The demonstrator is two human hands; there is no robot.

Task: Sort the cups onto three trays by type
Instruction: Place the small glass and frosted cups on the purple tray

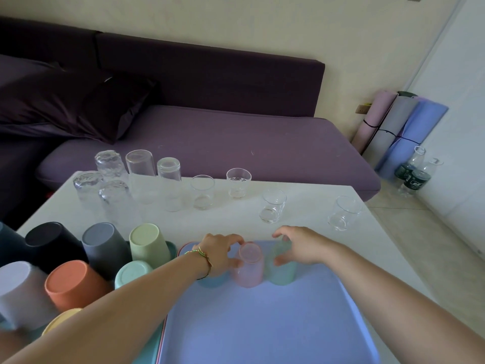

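Left grip [220, 252] clamped pink cup [249, 266], right grip [301, 245] clamped green cup [284, 275]; crowding risked toppling blue cup [212, 282].

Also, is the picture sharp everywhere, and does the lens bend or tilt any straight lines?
Head view: the white cup at lower left is smeared, while the glass mid-table is sharper; the wall edge at right leans from the wide lens; the light is soft, without hard shadows.
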